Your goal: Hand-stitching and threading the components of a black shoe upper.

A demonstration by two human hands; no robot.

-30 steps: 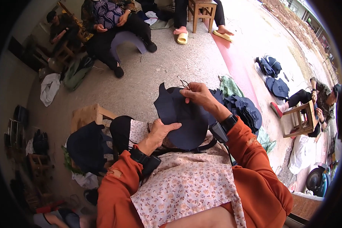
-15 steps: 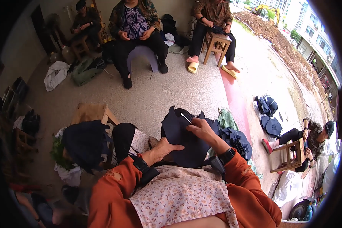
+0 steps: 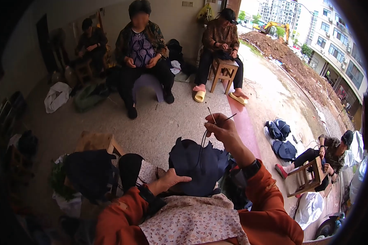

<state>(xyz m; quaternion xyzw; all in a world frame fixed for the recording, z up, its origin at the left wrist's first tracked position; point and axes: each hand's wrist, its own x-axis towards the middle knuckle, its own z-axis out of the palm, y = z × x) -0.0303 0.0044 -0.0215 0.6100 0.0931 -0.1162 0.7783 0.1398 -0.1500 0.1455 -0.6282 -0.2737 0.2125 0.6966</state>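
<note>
Over my lap, my left hand (image 3: 170, 181) pinches the lower left edge of a dark navy cloth piece (image 3: 198, 165), thumb on top. The cloth has a notched upper edge. My right hand (image 3: 225, 130) is raised above the cloth, its fingers closed on a thin needle (image 3: 209, 112) that points up. A dark cord (image 3: 202, 148) runs from those fingers down to the cloth; how it joins the cloth is too small to tell. Another short dark end sticks out to the right of the fingers. A floral apron (image 3: 188, 218) covers my lap.
Left of me, dark cloth (image 3: 90, 169) hangs over a wooden stool (image 3: 95, 140). Dark cloth bundles (image 3: 284, 150) lie on the ground at right. Co-workers sit around: one opposite (image 3: 147, 61), one at a stool (image 3: 221, 41), one at far right (image 3: 333, 151), another at back left.
My right hand has risen from the cloth with the needle, and the cord now stretches between hand and cloth. My left hand still holds the cloth. The head view has tilted up.
</note>
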